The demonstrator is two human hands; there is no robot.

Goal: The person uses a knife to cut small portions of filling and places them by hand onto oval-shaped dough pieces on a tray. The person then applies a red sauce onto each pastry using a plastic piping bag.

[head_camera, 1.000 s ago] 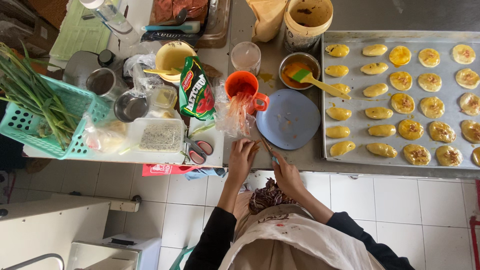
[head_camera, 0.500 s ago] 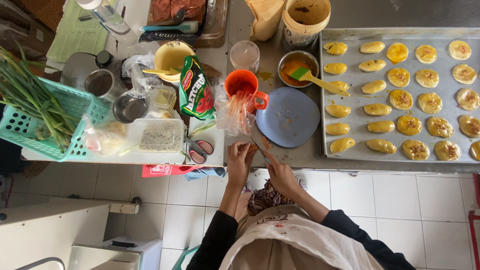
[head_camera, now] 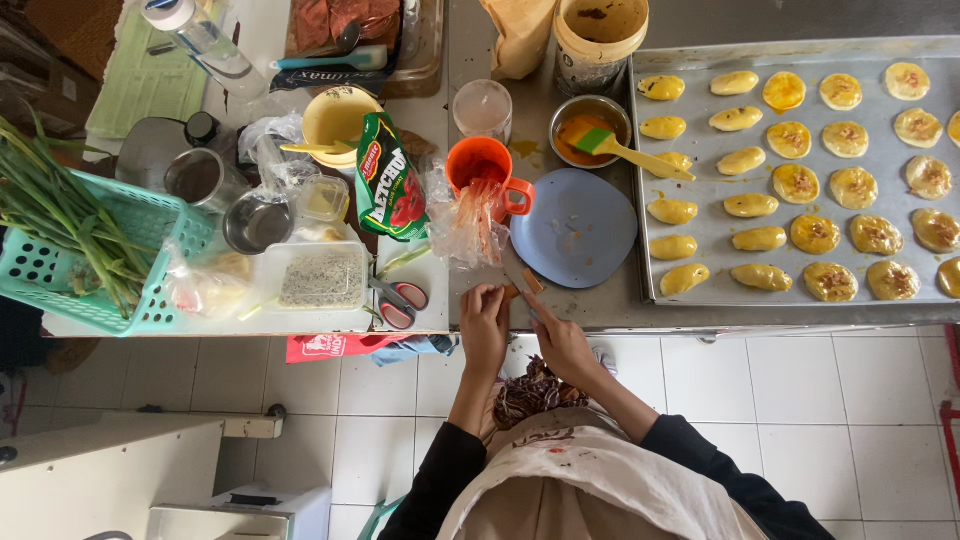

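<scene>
Hands point(head_camera: 525, 325) at table edge point(head_camera: 700, 315), w/ knife point(head_camera: 520, 280).

— Where do the hands sit?

— At the near edge of the steel worktop point(head_camera: 560, 310). The left hand point(head_camera: 484, 325) and right hand point(head_camera: 563, 340) are side by side, a small brown piece point(head_camera: 531, 282) just beyond them.

— And past that?

— The round blue plastic plate point(head_camera: 577, 227) lies right behind, with the orange plastic mug point(head_camera: 487, 170) to its left and the small steel bowl point(head_camera: 583, 125) further back. A green-headed silicone brush point(head_camera: 625, 150) rests in that bowl.

— To the right?

— The large metal baking tray point(head_camera: 700, 270) sits beside the plate, rows of glazed pastries point(head_camera: 815, 232) on it.

— Far left?

— The turquoise plastic basket point(head_camera: 150, 225) holds long green stalks point(head_camera: 60, 215); red-handled scissors point(head_camera: 398, 300) lie between it and the hands.
</scene>
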